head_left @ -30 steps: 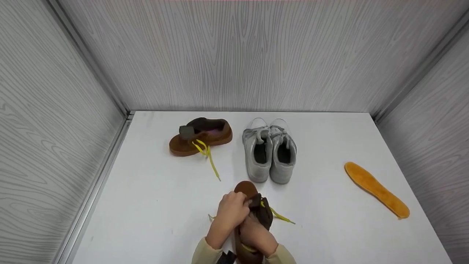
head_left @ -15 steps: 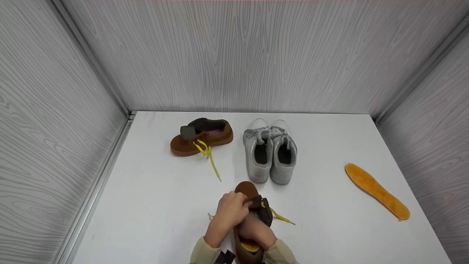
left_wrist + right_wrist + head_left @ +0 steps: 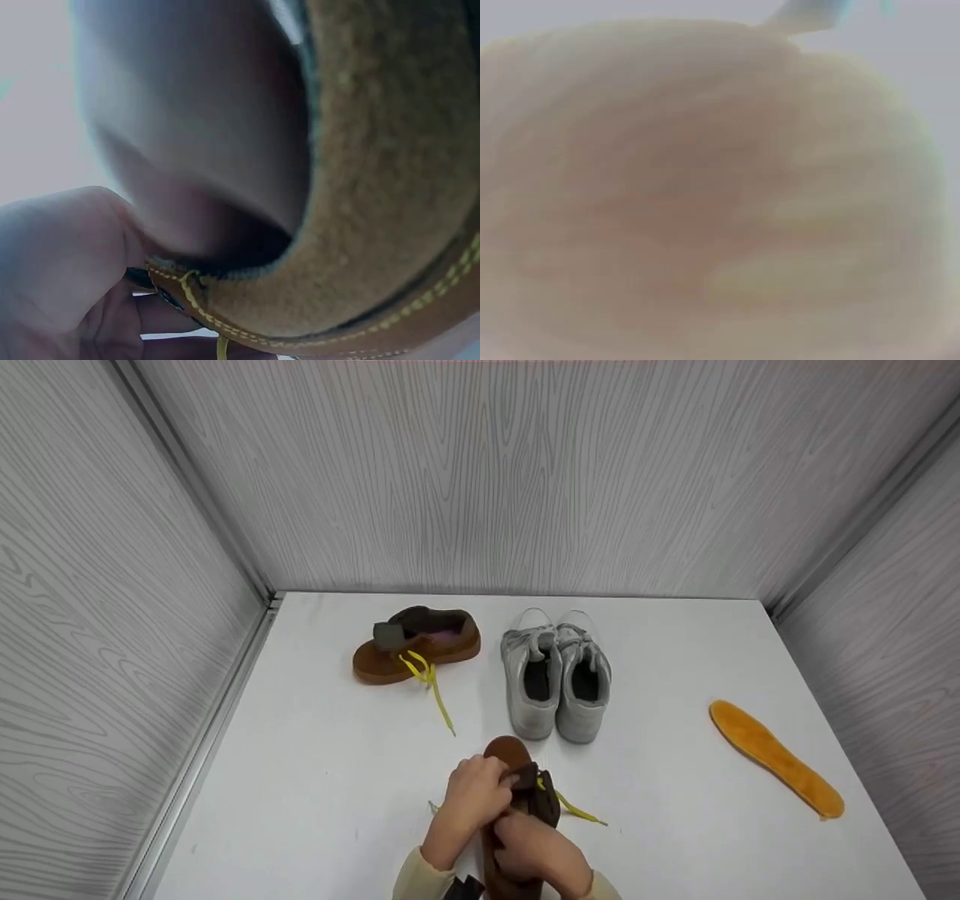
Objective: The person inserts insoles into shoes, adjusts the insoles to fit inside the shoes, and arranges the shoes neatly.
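A brown shoe [image 3: 507, 748] with a dark tongue and yellow lace [image 3: 579, 811] lies toe-forward at the front of the table. My left hand [image 3: 474, 791] grips it by the left side of the opening and the tongue. In the left wrist view, the thumb of the left hand [image 3: 64, 255] is at the stitched edge, with fingers beneath. My right hand [image 3: 534, 846] reaches into the opening from above, over the heel part; its fingers are hidden inside, so I cannot tell what they hold. The right wrist view shows mostly a blurred pale sleeve [image 3: 817, 210].
A matching brown shoe [image 3: 375, 664] with loose yellow lace lies at the back left. Beside it stands a pair of grey-white sneakers [image 3: 532, 720], just beyond the held shoe. An orange fuzzy insole [image 3: 776, 757] lies at the right. Grey wood-grain panels [image 3: 480, 472] enclose the white table [image 3: 300, 810].
My right hand has drawn back toward the heel and now covers the yellow patch that showed inside the shoe. The left hand keeps its grip. The head view has shifted slightly.
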`<state>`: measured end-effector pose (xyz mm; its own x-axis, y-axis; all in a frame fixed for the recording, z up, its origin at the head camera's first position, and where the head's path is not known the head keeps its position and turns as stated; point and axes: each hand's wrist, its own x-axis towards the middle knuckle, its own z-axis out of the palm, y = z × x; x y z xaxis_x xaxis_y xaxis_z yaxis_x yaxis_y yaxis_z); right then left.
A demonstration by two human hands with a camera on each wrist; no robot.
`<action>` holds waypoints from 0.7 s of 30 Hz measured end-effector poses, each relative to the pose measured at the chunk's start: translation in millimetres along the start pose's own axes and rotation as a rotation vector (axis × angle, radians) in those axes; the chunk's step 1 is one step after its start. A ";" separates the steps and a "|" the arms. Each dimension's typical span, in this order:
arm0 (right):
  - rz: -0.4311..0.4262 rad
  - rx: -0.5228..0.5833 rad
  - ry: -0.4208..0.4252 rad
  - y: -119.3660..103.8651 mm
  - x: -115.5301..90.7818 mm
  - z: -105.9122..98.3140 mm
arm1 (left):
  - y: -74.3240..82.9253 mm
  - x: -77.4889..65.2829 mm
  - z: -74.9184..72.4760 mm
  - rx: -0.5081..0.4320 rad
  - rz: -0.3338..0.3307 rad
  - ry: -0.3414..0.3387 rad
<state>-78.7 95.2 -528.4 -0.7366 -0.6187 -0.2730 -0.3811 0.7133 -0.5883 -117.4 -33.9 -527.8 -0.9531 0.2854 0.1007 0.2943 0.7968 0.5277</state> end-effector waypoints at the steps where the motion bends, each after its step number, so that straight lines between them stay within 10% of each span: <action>1: -0.007 0.018 -0.017 -3.2 -5.8 -3.4 | -0.2 -0.7 0.4 -0.002 -0.002 -0.002; 21: 0.029 -0.011 -0.118 -15.2 -17.8 -9.9 | 0.4 1.6 -2.9 -0.008 -0.011 -0.047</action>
<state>-65.4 98.6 -507.1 -0.6767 -0.6320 -0.3777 -0.3671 0.7343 -0.5710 -119.1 -34.7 -525.0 -0.9517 0.3020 0.0550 0.2834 0.7959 0.5351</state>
